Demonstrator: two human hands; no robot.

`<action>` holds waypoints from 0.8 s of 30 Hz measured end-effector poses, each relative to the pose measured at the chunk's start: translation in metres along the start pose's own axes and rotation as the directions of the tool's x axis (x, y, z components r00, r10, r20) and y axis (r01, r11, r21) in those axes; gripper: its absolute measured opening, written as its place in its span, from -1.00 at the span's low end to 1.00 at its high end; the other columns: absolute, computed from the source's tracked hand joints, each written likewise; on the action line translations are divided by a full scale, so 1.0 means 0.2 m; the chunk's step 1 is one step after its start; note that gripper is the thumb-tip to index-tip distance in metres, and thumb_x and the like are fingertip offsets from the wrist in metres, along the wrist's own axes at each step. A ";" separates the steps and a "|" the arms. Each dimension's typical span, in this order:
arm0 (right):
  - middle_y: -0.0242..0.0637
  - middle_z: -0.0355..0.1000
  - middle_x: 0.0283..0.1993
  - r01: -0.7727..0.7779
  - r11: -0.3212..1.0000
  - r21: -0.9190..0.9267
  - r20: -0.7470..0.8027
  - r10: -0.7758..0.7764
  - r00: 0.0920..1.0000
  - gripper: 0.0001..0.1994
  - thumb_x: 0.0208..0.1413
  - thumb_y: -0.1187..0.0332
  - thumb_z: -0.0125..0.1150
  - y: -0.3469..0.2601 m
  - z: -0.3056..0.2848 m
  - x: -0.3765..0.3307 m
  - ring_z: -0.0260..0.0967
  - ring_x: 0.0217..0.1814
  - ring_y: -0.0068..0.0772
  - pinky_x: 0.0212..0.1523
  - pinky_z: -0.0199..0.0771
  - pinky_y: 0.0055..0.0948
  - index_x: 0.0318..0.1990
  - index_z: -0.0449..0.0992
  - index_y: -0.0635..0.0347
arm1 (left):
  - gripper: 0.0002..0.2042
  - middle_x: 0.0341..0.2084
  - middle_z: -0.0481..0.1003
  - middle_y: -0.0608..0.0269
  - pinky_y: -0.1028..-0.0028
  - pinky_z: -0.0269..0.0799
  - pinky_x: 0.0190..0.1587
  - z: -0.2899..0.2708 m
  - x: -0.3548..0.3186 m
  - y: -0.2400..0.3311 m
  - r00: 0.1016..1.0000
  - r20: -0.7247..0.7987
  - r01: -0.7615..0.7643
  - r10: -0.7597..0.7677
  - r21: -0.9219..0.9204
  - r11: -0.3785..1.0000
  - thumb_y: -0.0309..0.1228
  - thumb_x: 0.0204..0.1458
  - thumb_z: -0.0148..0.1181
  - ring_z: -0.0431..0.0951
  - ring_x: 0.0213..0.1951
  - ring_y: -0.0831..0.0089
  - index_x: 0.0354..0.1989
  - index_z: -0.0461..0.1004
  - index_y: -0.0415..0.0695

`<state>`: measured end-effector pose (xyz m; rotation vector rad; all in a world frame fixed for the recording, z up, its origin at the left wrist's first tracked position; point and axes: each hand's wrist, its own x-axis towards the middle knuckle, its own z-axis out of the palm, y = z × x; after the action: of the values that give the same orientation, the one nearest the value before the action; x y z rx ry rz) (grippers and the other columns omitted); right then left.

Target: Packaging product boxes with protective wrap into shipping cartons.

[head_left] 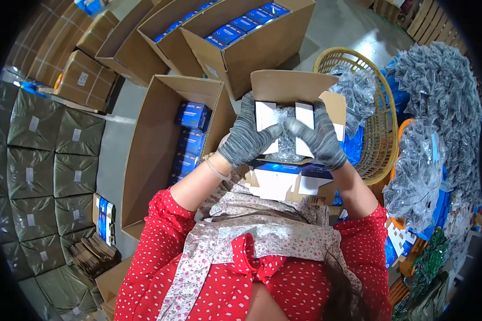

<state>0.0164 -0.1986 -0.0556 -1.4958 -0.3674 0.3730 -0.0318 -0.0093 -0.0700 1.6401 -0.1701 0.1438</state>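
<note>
Head view, left to right: wrapped dark green bundles (35,168) stacked at far left, then a pile of folded brown cardboard (92,255) lower down. Next, a tall open carton (150,139) with a column of blue boxes (191,142) along its right side; more open cartons (251,61) behind it, also carrying blue boxes. Left hand (249,134), grey knit glove, grasping the left side of a small open box (292,81), thumb in over the white flap. That box sits mid-frame in front of the apron, brown back flap standing up. I see a clear-wrapped item (287,143) inside, between the white side flaps; can't tell what's in the wrap. Right hand (322,136), same glove, grasping the box's right side, thumb inward. Just right of it, a yellow basket (377,152) holding clear packets (353,96). Far right, I've got a big heap of grey plastic-wrapped pieces (436,80).
</note>
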 end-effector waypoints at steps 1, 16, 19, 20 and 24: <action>-0.20 0.31 0.11 -0.035 0.996 0.082 -0.020 0.037 0.999 -0.29 -0.07 0.39 0.42 0.00 0.00 0.00 0.29 0.16 -0.36 0.15 0.35 -0.38 0.23 0.15 0.27 | -0.12 0.11 0.26 -0.02 0.28 0.24 0.23 0.00 -0.01 0.02 0.999 0.019 0.034 -0.033 -0.032 0.999 -0.43 -0.10 0.35 0.30 0.16 0.20 0.34 -0.13 -0.25; 0.04 0.45 -0.05 0.218 -0.197 -0.956 0.288 -0.491 0.822 -0.59 -0.05 0.43 0.28 -0.60 0.09 -0.13 0.43 -0.01 0.02 -0.02 0.46 -0.20 0.01 0.43 0.31 | -0.22 0.30 0.03 -0.22 0.19 -0.11 0.39 0.03 -0.19 0.00 0.964 -0.153 -0.174 0.215 0.245 0.954 -0.61 -0.09 0.02 0.09 0.31 -0.03 0.37 -0.16 -0.37; 0.07 0.46 -0.10 0.250 -0.051 -0.967 0.253 -0.085 0.964 -0.62 -0.07 0.40 0.30 -0.67 0.22 -0.07 0.45 -0.05 0.05 -0.07 0.46 -0.20 -0.06 0.42 0.32 | -0.24 0.30 0.03 -0.25 0.18 -0.12 0.39 0.05 -0.17 0.01 0.955 -0.165 -0.202 0.248 0.253 0.946 -0.62 -0.09 -0.02 0.07 0.32 -0.07 0.37 -0.13 -0.38; 0.08 0.47 -0.12 0.243 0.022 -0.970 0.243 0.130 0.961 -0.63 -0.08 0.38 0.30 -0.68 0.24 -0.04 0.46 -0.07 0.06 -0.09 0.47 -0.19 -0.10 0.41 0.32 | -0.25 0.29 0.04 -0.25 0.18 -0.11 0.39 0.05 -0.16 0.02 0.950 -0.178 -0.203 0.258 0.280 0.938 -0.62 -0.09 -0.02 0.08 0.31 -0.08 0.37 -0.11 -0.38; 0.16 0.47 -0.21 0.217 0.142 -0.966 0.256 0.407 0.877 -0.61 -0.11 0.30 0.31 -0.38 0.15 0.20 0.46 -0.11 0.11 -0.09 0.46 -0.17 -0.14 0.38 0.31 | -0.21 0.34 -0.01 -0.18 0.25 -0.13 0.40 0.06 -0.12 0.02 0.963 -0.110 -0.192 0.247 0.367 0.910 -0.64 -0.12 -0.04 0.01 0.37 0.02 0.40 -0.15 -0.30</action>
<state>0.0390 -0.1560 0.0212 -2.8330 -1.0920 0.6843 -0.0569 -0.0212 -0.0709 1.9573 -0.2208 0.4983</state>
